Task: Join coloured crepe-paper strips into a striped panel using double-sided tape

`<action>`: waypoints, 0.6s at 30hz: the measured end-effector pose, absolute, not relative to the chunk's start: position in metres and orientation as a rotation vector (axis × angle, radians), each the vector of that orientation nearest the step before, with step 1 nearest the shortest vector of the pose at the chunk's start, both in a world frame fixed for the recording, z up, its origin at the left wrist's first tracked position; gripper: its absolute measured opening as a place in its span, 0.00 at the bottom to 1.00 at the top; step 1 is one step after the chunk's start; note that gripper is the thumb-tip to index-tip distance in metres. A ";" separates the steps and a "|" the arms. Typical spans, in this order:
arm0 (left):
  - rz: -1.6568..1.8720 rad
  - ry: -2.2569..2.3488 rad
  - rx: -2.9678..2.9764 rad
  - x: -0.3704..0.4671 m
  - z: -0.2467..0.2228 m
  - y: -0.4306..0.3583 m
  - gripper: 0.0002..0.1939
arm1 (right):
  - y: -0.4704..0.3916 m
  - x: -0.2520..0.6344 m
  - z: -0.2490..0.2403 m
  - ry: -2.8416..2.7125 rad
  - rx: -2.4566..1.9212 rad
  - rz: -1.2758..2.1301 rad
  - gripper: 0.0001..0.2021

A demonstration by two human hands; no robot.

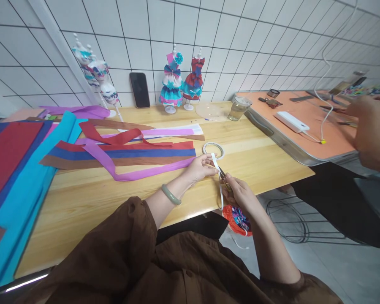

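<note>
"Brown shirt [190,270] sits closest to my camera. What are the hands doing?"

"I see the left hand [202,167] pinching the white strip [214,160] between thumb and fingers. The right hand [239,190] is closed on the scissors [222,172], blades at the strip, near the table's [114,198] front edge."

"What is around them?"

"The ring [204,147] lies just behind the left hand. Purple, red, blue and brown strips [145,153] stretch leftward, toward wide sheets [44,160]."

"And by the wall [133,33]?"

"I have the phone [139,90] leaning on it, dressed stands [171,86] either side, and the cup [240,109] farther right. Another person's hand [370,126] is over the orange table [307,147]."

"Any writing?"

"Marks on the white box [291,122] there are too small for me to read."
</note>
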State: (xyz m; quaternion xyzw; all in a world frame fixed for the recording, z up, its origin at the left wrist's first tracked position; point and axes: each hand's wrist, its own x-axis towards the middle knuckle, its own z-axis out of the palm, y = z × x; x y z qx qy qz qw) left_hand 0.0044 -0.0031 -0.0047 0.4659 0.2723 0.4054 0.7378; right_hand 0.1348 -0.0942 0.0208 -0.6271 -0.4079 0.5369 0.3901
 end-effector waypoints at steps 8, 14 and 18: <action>0.866 0.616 1.048 0.004 -0.008 -0.003 0.30 | -0.094 0.131 0.027 -1.056 -1.587 1.365 0.20; 0.841 0.602 0.968 0.004 -0.005 -0.004 0.32 | -0.093 0.132 0.030 -1.108 -1.606 1.344 0.19; 0.804 0.597 0.936 0.003 -0.001 -0.006 0.33 | -0.092 0.132 0.031 -1.105 -1.622 1.331 0.20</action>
